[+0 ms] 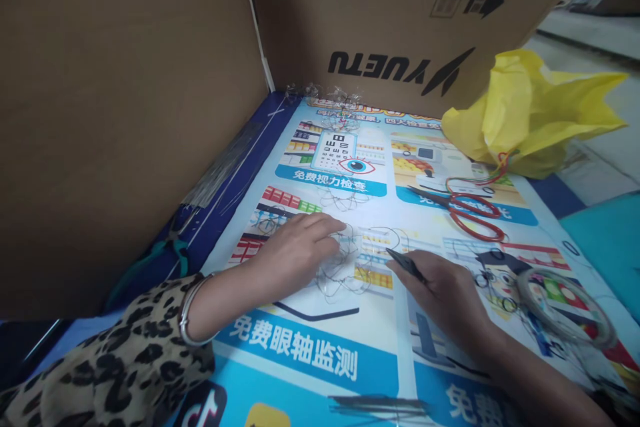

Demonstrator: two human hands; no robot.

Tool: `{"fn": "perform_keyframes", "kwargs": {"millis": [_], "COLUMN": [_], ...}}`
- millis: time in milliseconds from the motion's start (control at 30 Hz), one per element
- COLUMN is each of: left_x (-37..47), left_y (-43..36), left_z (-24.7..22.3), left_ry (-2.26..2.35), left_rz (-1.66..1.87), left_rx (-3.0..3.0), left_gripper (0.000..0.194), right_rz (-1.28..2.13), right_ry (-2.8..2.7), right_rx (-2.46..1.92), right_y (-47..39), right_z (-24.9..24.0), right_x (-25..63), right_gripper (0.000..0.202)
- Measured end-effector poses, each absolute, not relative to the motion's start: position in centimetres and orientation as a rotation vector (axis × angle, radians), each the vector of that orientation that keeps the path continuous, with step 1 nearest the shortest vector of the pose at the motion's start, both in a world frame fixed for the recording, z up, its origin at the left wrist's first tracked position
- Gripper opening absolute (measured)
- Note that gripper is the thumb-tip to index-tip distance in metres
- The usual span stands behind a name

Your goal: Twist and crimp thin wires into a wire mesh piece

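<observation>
A tangled shape of thin wire [343, 273] lies on the printed sheet between my hands. My left hand [300, 247] reaches over its left side, with thumb and forefinger closed on the wire. My right hand [445, 287] grips dark pointed pliers [405, 263], whose handles are hidden in the palm. The pliers' tip points left, close to a thin curved wire that arcs toward the wire shape. Just beyond lies another wire shape [345, 197].
Red-handled scissors [475, 213] lie beyond my right hand, near a yellow bag [520, 107]. A wire coil [565, 307] sits at right. Teal-handled pliers [173, 247] and cut wires [220, 173] are at left. Dark strips [380, 404] lie in front. Cardboard walls [380, 13] rise behind.
</observation>
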State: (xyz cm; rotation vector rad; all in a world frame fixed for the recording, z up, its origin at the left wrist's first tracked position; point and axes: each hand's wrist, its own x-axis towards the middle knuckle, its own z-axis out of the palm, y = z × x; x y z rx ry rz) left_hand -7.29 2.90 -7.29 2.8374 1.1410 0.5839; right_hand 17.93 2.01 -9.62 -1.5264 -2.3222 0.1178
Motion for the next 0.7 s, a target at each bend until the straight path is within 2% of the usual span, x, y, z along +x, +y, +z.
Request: {"fn": "perform_keyframes", "kwargs": {"millis": [367,700], "left_x": [-7.21,-6.69], "left_y": [3.0,2.81], "left_z": [-6.55,-7.0], "left_ry": [1.079,1.282], "left_rz": [0.785,0.811], "left_rx": [2.442,2.111], "left_gripper": [0.009,0.009], "right_rz": [0.09,0.125], "right_ry": [-2.372,-2.394], "right_rx": [-1.505,-1.48], "right_y": [1.97,1.97], "right_z": [-10.07,-10.39], "right_x": [18.23,18.35], "right_gripper": [0.033,0.029]}}
